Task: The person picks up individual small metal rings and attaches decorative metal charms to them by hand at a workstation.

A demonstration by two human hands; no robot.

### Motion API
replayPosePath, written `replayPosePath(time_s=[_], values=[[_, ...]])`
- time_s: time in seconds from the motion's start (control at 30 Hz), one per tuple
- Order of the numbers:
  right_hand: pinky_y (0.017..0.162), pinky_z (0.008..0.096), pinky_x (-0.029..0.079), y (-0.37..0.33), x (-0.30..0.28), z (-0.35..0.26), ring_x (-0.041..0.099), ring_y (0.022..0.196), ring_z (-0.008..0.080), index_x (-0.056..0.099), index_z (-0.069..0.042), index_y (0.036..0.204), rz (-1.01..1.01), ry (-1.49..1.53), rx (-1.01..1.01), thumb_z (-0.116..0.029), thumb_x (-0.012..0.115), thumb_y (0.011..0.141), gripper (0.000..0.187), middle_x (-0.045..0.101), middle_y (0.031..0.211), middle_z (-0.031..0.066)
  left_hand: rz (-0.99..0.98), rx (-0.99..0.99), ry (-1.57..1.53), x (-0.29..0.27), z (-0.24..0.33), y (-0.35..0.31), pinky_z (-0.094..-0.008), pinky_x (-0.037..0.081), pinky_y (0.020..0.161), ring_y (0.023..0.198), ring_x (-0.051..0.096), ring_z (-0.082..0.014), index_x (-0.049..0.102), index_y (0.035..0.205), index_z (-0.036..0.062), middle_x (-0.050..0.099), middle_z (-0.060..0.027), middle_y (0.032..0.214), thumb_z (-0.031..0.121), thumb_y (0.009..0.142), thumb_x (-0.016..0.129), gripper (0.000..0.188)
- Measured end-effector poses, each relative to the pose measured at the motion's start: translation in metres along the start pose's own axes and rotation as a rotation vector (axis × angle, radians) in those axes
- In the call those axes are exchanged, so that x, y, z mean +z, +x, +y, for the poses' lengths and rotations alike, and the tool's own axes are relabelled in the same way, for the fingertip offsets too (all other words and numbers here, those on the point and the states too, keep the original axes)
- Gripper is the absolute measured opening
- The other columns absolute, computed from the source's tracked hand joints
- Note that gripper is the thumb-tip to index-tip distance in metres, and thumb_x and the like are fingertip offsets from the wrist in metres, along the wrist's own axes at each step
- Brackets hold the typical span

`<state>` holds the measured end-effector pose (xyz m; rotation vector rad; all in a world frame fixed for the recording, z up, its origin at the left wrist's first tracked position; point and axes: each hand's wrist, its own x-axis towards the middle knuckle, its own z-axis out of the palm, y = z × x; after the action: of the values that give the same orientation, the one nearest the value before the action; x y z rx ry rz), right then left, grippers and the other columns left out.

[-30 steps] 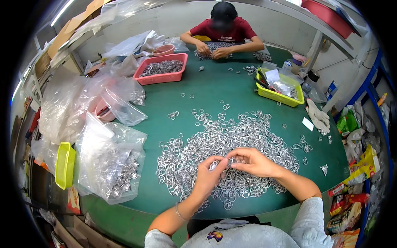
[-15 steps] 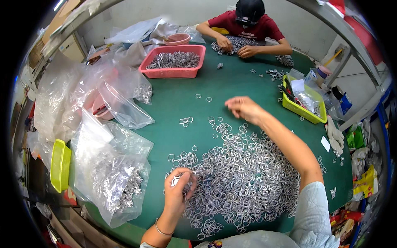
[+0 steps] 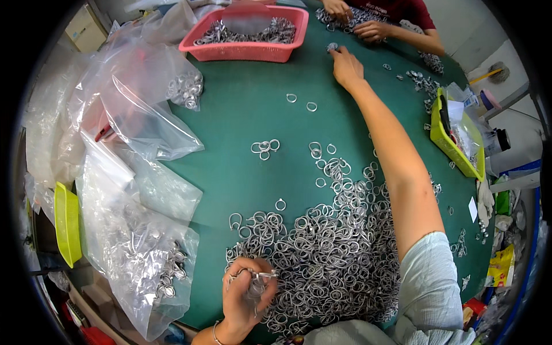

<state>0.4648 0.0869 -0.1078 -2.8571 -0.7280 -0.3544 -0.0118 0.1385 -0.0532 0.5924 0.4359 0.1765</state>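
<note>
A broad heap of silver metal rings (image 3: 328,253) covers the near part of the green table. Several similar rings (image 3: 261,275) sit in my left hand (image 3: 244,293), whose fingers curl round them just above the heap's left edge. My right arm stretches far across the table. At its end, my right hand (image 3: 348,68) has its fingertips closed at a small bunch of metal rings (image 3: 332,47), which is partly hidden by the fingers. Two single rings (image 3: 291,98) and a little group of rings (image 3: 265,149) lie between the hands.
A pink basket (image 3: 241,53) of metal pieces stands at the far left. Clear plastic bags (image 3: 138,230), some with rings inside, cover the left side by a yellow-green basket (image 3: 68,224). Another yellow-green basket (image 3: 454,144) is at right. Across the table, a co-worker's hands (image 3: 371,30) handle rings.
My right hand has moved forward, from above the table's middle to the small bunch of rings. My left hand stays by the heap, holding rings. The view has shifted.
</note>
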Motion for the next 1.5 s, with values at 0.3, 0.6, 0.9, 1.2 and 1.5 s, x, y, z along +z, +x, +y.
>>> replayPosePath(time_s=[0.3,0.6,0.9,1.2,1.5], values=[[0.084,0.0438,0.048,0.031,0.012,0.042,0.056,0.106,0.0312,0.058,-0.012,0.112,0.011,-0.122,0.022,-0.011,0.047,0.086,0.028,0.054,0.119,0.0093,0.024,-0.032,-0.077,-0.003,0.002,-0.003,-0.0212,0.025,0.033,0.043,0.039,-0.0115,0.048,0.09,0.0021,0.047,-0.0134,0.078,0.028,0.089,0.053,0.026],[0.08,0.0421,0.047,-0.092,-0.068,0.051,0.059,0.094,0.0356,0.062,-0.005,0.105,-0.019,0.18,-0.371,0.009,0.047,0.072,0.038,0.06,0.098,0.0181,-0.042,0.005,-0.011,0.003,0.0,-0.006,-0.0195,0.028,0.033,0.045,0.039,-0.0107,0.047,0.089,0.0035,0.048,-0.0115,0.08,0.028,0.091,0.051,0.024],[0.092,0.0394,0.043,-0.302,-0.208,0.039,0.054,0.105,0.0334,0.059,0.0,0.108,-0.565,0.389,-0.45,0.003,0.058,0.078,0.03,0.059,0.103,0.0172,-0.345,-0.186,-0.37,-0.012,-0.016,0.002,-0.0168,0.032,0.034,0.06,0.043,-0.0127,0.049,0.087,0.006,0.047,-0.0131,0.097,0.024,0.092,0.049,0.019],[0.103,0.0439,0.032,-0.312,-0.135,0.038,0.039,0.124,0.0329,0.052,-0.007,0.123,-0.31,0.405,-0.551,-0.035,0.058,0.086,0.048,0.043,0.134,0.0153,-0.299,-0.341,-0.399,0.02,-0.036,0.007,-0.016,0.032,0.033,0.063,0.043,-0.0101,0.054,0.087,0.0087,0.048,-0.0088,0.096,0.029,0.091,0.053,0.021],[0.098,0.0416,0.033,-0.386,-0.169,0.027,0.047,0.115,0.0298,0.058,-0.007,0.11,-0.243,0.412,-0.566,-0.027,0.065,0.081,0.037,0.053,0.122,0.0122,-0.271,-0.235,-0.381,0.031,-0.051,0.01,-0.0158,0.035,0.033,0.07,0.049,-0.0136,0.054,0.086,0.0091,0.051,-0.0096,0.094,0.025,0.089,0.057,0.016]])
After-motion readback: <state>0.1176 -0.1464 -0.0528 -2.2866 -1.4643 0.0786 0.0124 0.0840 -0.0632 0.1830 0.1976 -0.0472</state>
